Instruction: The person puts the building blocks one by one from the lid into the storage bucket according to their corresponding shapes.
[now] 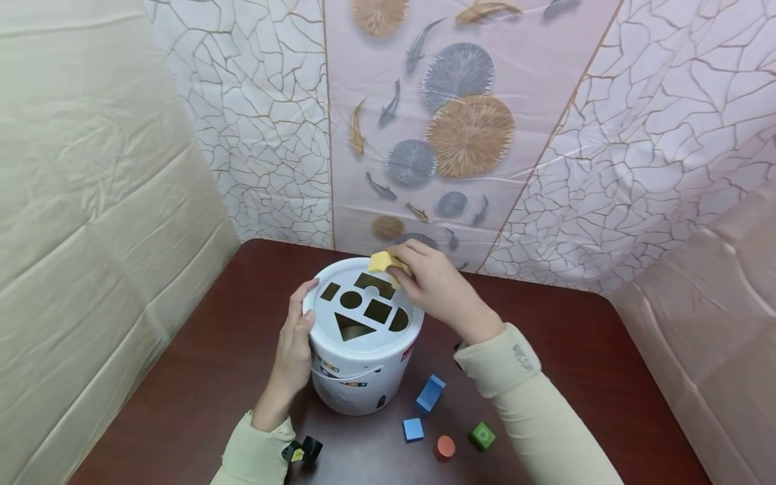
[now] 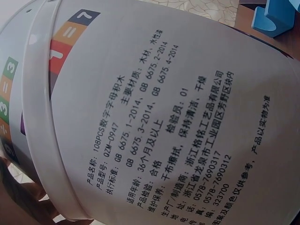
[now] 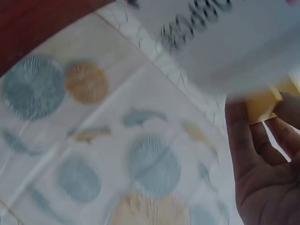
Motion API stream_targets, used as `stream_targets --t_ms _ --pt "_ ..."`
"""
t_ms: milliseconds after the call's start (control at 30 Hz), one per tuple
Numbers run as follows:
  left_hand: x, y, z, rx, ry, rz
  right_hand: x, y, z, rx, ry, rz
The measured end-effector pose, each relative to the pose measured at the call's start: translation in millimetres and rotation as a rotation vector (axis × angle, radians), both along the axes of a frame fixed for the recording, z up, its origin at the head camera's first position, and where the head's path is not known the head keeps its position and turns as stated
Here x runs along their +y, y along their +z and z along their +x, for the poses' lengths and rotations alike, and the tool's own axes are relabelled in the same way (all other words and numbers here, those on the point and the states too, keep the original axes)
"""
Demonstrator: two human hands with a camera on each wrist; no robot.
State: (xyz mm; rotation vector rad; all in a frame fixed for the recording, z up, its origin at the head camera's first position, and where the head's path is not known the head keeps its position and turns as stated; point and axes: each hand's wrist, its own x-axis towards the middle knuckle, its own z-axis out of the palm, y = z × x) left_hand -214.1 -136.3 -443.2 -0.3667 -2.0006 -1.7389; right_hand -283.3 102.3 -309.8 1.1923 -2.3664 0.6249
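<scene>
A white bucket stands on the table, its white lid cut with several shaped holes, among them a circle, a triangle and an arch. My left hand grips the lid's rim from the left side. In the left wrist view, printed text covers the bucket wall, and fingers of the left hand show at the lower left. Over the lid's far right part, my right hand pinches a yellow arch-like block close to the arch-shaped hole. The right wrist view shows this block between thumb and fingers, partly hidden.
Right of the bucket on the dark red table lie a blue arch block, a blue square block, a red cylinder and a green cube. A patterned cloth hangs behind the table.
</scene>
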Motion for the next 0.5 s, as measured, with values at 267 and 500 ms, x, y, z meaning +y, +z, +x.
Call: stream_targets --t_ms 267,500 --pt "1.1 0.9 0.4 -0.014 0.014 -0.023 -18.9 -14.4 -5.6 -0.02 -0.089 0.027" --pt "0.6 0.8 1.2 -0.014 0.02 -0.019 -15.6 -17.4 -3.1 0.0 -0.104 0.046"
